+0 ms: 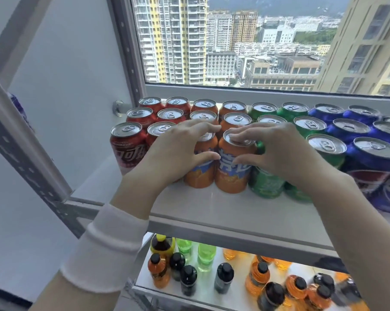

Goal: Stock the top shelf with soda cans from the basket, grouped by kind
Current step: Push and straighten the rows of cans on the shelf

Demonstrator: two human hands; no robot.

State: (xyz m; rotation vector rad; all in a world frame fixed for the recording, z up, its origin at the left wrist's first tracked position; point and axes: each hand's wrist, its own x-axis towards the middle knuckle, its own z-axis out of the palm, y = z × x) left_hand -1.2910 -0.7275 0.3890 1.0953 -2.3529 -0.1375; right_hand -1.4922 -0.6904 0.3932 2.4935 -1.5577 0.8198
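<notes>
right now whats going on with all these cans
A person is stocking the top shelf with soda cans in colour groups: red cans on the left, then orange, green cans and blue cans. The left hand holds the front left orange can, and the right hand holds the front right orange can, fingers on its lid. Both cans stand upright on the shelf. Bottles fill the shelf below.

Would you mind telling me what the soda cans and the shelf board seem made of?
Soda cans likely aluminium: shiny silver lids with pull tabs, glossy printed sides. Shelf board smooth, pale grey, faintly reflective; painted metal or laminate, unclear.
</notes>
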